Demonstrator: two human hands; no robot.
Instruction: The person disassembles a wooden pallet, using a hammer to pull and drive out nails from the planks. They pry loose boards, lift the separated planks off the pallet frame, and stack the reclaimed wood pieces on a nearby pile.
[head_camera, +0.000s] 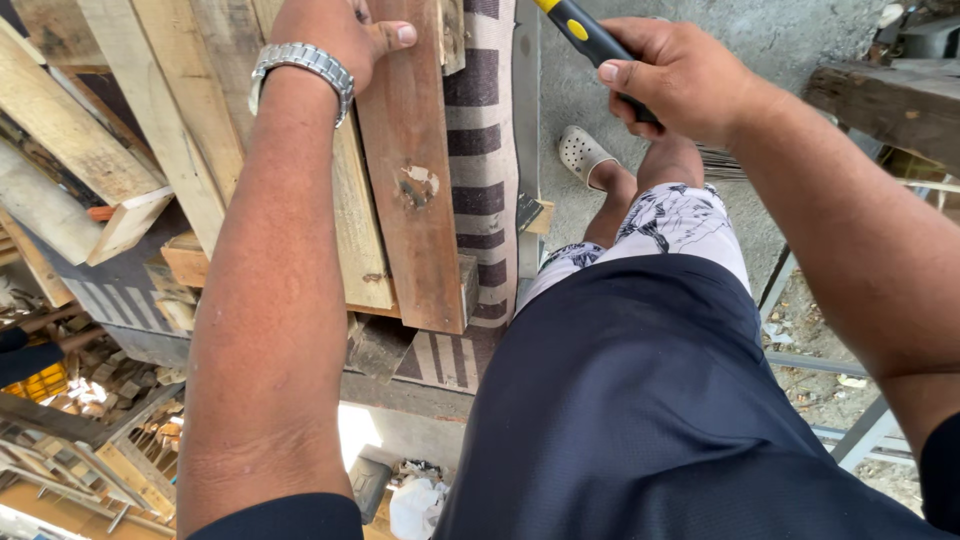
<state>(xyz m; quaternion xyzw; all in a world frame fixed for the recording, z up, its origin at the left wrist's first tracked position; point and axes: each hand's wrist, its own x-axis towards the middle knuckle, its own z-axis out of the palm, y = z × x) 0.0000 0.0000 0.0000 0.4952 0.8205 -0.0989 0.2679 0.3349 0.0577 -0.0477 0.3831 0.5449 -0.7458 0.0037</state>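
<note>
My left hand (340, 30), with a metal watch (302, 68) on the wrist, rests on a brown wooden plank (412, 190) near the top of the view, thumb pressed on its face. The plank lies on a stack of paler planks (180, 110). My right hand (675, 75) is closed around a black and yellow tool handle (585, 32) that runs up out of view; the tool's head is not visible.
A striped black and beige mat (485, 170) lies under the planks on a raised surface. Below are my patterned shorts, bare legs and a grey clog (583, 152) on the concrete floor (760, 40). Scrap wood lies at lower left, a wooden beam (890, 100) at right.
</note>
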